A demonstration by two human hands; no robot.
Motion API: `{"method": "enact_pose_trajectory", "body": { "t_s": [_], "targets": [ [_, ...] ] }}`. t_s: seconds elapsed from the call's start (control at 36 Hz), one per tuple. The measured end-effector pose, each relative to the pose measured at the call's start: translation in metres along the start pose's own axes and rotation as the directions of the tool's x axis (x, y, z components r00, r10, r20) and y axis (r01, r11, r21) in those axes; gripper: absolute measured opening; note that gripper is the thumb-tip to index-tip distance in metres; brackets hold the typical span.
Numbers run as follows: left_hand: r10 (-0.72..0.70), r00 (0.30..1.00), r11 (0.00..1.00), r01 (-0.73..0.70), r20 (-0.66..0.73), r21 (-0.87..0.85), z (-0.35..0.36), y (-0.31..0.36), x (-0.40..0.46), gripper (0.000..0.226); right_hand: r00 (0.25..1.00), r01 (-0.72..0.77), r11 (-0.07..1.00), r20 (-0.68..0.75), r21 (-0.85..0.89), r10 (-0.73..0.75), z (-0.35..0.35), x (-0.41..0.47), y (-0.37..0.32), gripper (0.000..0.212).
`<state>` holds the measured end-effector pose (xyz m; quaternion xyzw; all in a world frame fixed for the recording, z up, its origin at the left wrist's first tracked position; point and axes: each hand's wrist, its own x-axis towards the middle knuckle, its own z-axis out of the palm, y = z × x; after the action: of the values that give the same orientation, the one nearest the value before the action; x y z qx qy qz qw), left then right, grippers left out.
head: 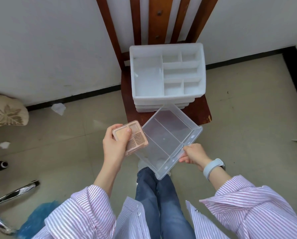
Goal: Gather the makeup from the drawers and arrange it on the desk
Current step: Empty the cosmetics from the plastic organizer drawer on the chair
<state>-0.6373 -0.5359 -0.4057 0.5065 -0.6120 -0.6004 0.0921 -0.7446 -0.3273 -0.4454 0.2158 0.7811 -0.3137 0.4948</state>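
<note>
My left hand [115,144] grips a pink eyeshadow palette [135,138] with a clear lid, thumb on top, just left of a clear plastic drawer [168,137]. That drawer is pulled out of the organizer and held in the air, tilted, with dividers inside and nothing visible in its compartments. My right hand [193,155] pinches the drawer's front rim at its lower right. Behind it a white makeup organizer [167,73] stands on a wooden chair [196,109], its open top compartments bare.
The chair backs against a white wall. Crumpled tissues [59,108] lie on the tiled floor at left, near a patterned cushion [4,111]. Chrome chair legs [15,192] and a blue plastic bag [35,219] sit at lower left. My jeans-clad legs are below the drawer.
</note>
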Motion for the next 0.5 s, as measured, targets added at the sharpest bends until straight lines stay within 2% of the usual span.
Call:
{"method": "enact_pose_trajectory", "body": {
  "t_s": [0.17, 0.25, 0.36, 0.5],
  "targets": [
    [-0.030, 0.999, 0.999, 0.030, 0.009, 0.024, -0.001, -0.003, -0.003, 0.020, 0.999, 0.047, 0.999, -0.020, -0.023, -0.047, -0.003, -0.003, 0.004, 0.023],
    [-0.042, 0.999, 0.999, 0.042, 0.003, 0.025, -0.001, -0.002, -0.002, 0.020, 0.996, 0.066, 0.998, -0.059, 0.015, -0.065, -0.006, -0.004, 0.003, 0.019],
    [-0.045, 0.999, 0.999, 0.045, -0.003, 0.029, -0.003, -0.003, -0.002, 0.021, 0.998, 0.022, 0.984, -0.056, 0.178, -0.013, -0.010, -0.002, -0.003, 0.018],
    [-0.036, 0.999, 0.999, 0.036, -0.003, 0.026, -0.002, -0.002, 0.000, 0.021, 0.999, -0.006, 0.882, 0.032, 0.471, -0.011, -0.008, -0.009, -0.024, 0.012]
  ]
}}
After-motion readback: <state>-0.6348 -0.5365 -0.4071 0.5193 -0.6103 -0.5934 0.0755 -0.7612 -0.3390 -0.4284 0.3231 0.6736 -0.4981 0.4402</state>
